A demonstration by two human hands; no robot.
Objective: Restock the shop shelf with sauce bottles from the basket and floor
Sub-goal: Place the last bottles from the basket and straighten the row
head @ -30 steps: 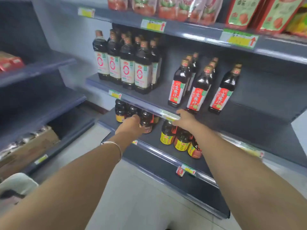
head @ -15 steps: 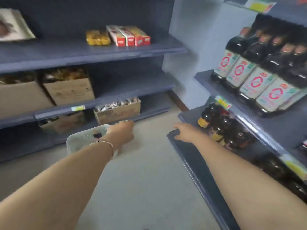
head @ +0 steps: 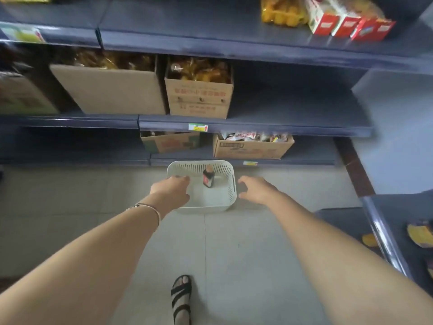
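A white perforated basket (head: 228,195) sits on the tiled floor in front of the low shelves. One dark sauce bottle (head: 208,177) with a red label stands upright inside it, toward the back. My left hand (head: 172,189) reaches over the basket's left rim with relaxed fingers and holds nothing. My right hand (head: 256,189) hovers just outside the basket's right wall, fingers spread and empty. Neither hand touches the bottle.
Dark blue shelving (head: 257,126) behind the basket carries cardboard boxes (head: 199,99) of packaged goods. A second shelf unit's edge (head: 384,235) juts in at the right. My sandalled foot (head: 181,299) stands on the grey floor tiles (head: 234,254).
My view has swung left and down from the sauce shelf to the basket on the floor. Both hands left the shelved bottles and now reach down at the basket.
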